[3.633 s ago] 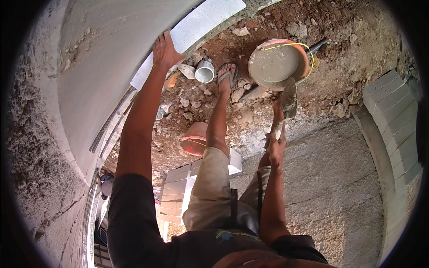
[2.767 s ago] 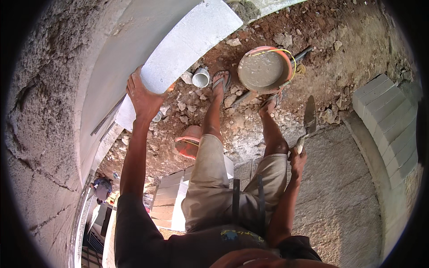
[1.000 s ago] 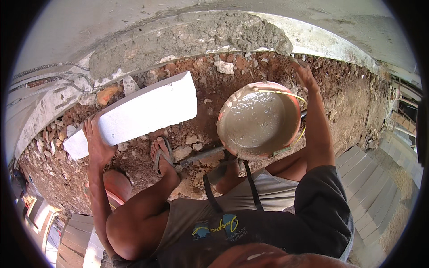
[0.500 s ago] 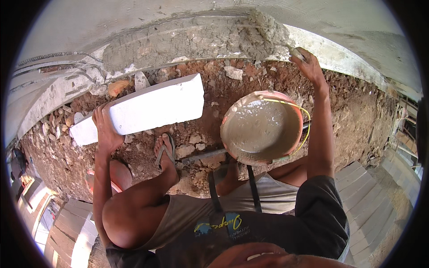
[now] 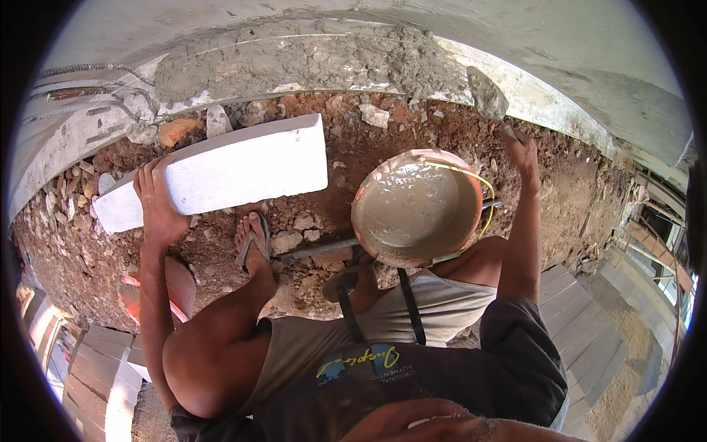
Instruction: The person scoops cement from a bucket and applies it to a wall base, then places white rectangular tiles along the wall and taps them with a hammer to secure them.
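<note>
My left hand (image 5: pixel 160 199) is closed over the left part of a long white block (image 5: pixel 247 163), which stands tilted over the rubble. In my right hand (image 5: pixel 521 152) is the handle of a trowel (image 5: pixel 487 94); its mortar-smeared blade points up toward the base of the wall. A layer of wet grey mortar (image 5: pixel 294 65) lies along the ledge at the wall's foot, its right end just left of the blade. Between my arms, by my right knee, sits an orange bucket (image 5: pixel 418 208) of grey mortar with a yellow handle.
Rough reddish soil (image 5: pixel 574 191) with loose stones lies under and around me. Corrugated conduits (image 5: pixel 96 90) come out by the wall at the left. A second orange-red container (image 5: pixel 158 291) stands beside my left forearm. Stacked grey slabs (image 5: pixel 582 317) are behind me at the right.
My right hand has drawn the trowel back from the mortar's right end, and its blade now shows fully. My left hand keeps its hold on the block. The whole view has shifted slightly.
</note>
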Available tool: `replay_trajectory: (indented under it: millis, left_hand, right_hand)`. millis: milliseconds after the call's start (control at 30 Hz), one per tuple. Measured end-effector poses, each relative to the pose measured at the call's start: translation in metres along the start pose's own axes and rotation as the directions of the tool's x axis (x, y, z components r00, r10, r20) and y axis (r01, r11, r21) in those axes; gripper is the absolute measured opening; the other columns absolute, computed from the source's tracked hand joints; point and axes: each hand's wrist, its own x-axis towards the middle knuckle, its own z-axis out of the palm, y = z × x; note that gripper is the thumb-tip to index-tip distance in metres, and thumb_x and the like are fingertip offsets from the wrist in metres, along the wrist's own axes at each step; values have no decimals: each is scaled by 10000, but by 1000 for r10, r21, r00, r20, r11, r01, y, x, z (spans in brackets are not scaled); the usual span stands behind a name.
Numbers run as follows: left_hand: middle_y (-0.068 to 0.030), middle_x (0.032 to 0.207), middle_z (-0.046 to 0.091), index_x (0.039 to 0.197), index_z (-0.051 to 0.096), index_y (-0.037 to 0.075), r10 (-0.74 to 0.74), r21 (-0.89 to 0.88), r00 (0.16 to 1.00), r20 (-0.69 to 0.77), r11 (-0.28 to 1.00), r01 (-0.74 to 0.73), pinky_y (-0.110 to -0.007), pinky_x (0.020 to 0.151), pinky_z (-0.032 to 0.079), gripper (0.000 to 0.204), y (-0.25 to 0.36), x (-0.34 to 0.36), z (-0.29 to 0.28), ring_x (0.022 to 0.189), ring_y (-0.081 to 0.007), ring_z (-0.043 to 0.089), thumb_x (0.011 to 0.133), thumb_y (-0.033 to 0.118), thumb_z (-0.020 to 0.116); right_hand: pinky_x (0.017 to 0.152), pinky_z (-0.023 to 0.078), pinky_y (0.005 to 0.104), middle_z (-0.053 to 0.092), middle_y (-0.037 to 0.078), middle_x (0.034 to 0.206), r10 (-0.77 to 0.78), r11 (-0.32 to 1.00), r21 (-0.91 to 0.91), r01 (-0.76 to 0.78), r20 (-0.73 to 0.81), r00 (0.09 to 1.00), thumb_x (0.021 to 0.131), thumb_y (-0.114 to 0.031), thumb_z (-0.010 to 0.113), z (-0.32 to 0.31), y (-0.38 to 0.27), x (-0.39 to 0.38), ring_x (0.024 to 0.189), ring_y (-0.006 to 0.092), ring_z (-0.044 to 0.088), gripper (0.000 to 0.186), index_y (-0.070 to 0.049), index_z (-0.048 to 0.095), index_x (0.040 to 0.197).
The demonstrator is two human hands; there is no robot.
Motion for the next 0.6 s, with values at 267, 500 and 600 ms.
replay_trajectory:
  millis: [267, 500, 600]
  left_hand:
    - [-210, 1371, 509, 1452, 450, 66, -18, 34, 999, 43, 999, 16, -570, 1196, 262, 883, -1, 3, 1, 1331, -447, 441, 627, 1, 759]
    - [-218, 1372, 511, 1438, 469, 63, 4, 20, 1000, 30, 1000, -5, -572, 1193, 269, 849, -4, 1, 4, 1328, -451, 444, 635, -17, 732]
    - [-218, 1374, 510, 1441, 468, 61, -4, 13, 1000, 29, 1000, 3, -573, 1193, 270, 849, -5, 2, 5, 1328, -453, 443, 637, -20, 726]
  right_hand:
    - [772, 563, 319, 750, 99, 1159, -488, 731, 547, 408, 1, 873, 974, -608, 603, 59, 93, 28, 854, 140, 672, 616, -91, 702, 1293]
    - [647, 512, 338, 732, 41, 929, -251, 959, 204, 199, 272, 929, 870, -526, 695, 19, 69, 49, 762, 146, 642, 516, -79, 790, 1110]
    - [697, 538, 359, 738, 106, 1046, -294, 949, 234, 213, 397, 870, 860, -674, 700, 24, 49, 58, 828, 181, 666, 774, -45, 655, 1308]
